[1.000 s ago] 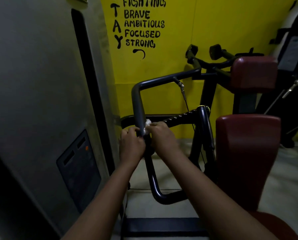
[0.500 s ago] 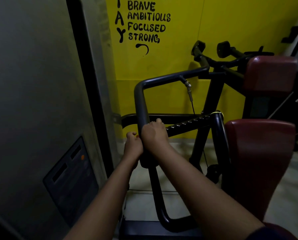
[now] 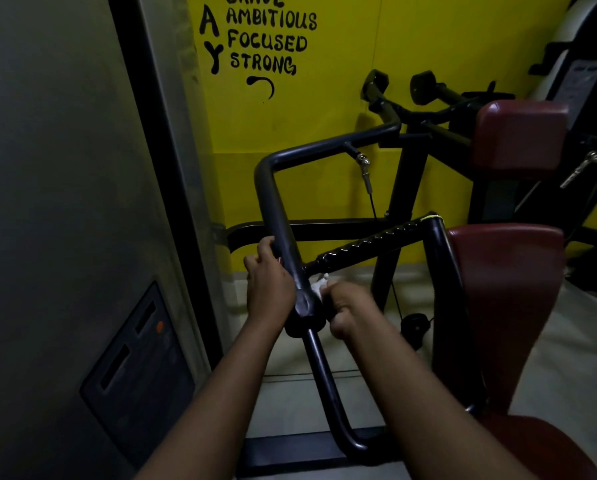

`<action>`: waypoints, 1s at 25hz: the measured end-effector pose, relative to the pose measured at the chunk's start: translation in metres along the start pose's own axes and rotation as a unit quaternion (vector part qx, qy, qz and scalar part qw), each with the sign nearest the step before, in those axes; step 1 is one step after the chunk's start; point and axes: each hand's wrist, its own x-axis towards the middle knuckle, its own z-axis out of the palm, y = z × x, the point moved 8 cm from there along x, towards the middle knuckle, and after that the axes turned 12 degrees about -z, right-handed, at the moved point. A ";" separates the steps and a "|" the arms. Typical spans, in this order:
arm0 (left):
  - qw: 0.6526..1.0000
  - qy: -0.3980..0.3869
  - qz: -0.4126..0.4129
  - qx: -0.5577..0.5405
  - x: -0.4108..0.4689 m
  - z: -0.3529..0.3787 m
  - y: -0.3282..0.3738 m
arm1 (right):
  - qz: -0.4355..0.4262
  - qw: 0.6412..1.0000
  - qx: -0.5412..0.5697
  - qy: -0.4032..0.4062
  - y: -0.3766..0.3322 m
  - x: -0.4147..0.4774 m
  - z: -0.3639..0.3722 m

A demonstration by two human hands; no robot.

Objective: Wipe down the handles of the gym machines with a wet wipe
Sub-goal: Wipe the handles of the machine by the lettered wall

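Seen from above, two bare forearms reached up from the bottom of the frame to a dark, bent tubular handle (image 3: 278,209) of a gym machine at the centre. The left hand (image 3: 271,285) sat on the left side of the handle's lower end, its fingers curled against the tube and gripping it. The right hand (image 3: 350,311), slightly blurred, was just to the right of the same spot, its fingers closed around a small white wet wipe (image 3: 318,289). The wipe was bunched between that hand and the right side of the handle, touching the tube just above its thick lower end. Below the hands a thinner black bar (image 3: 328,386) ran down toward the bottom centre of the frame. A dark red seat pad (image 3: 505,282) stood at the right, with a second red pad (image 3: 519,136) above it in the upper right. A tall grey panel (image 3: 65,202) filled the left side. Behind the machine, a yellow wall (image 3: 342,64) carried black hand-painted words, among them AMBITIOUS, FOCUSED and STRONG, in the upper middle. A pale floor (image 3: 286,403) showed between the arms.
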 end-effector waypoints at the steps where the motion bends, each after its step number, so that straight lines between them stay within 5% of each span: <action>1: 1.000 -0.007 0.014 0.005 -0.002 0.000 0.005 | 0.044 0.998 0.048 -0.017 0.003 0.004 0.005; 7: 0.998 -0.046 0.008 0.034 0.000 0.003 0.007 | 0.006 0.978 0.187 -0.093 -0.018 0.009 0.030; 15: 0.995 -0.060 0.014 0.074 0.002 0.010 0.014 | -0.085 0.996 0.002 -0.031 -0.008 -0.001 0.001; 18: 0.996 -0.061 0.012 0.066 0.002 0.008 0.013 | -0.169 0.975 -0.143 -0.009 -0.013 -0.006 -0.003; 22: 0.997 -0.028 0.040 0.062 -0.001 0.004 0.016 | -0.379 0.892 -0.247 0.025 -0.045 -0.042 -0.011; 25: 0.986 0.006 0.126 0.106 -0.007 0.001 0.026 | -0.564 0.708 -0.400 0.142 -0.095 -0.057 -0.003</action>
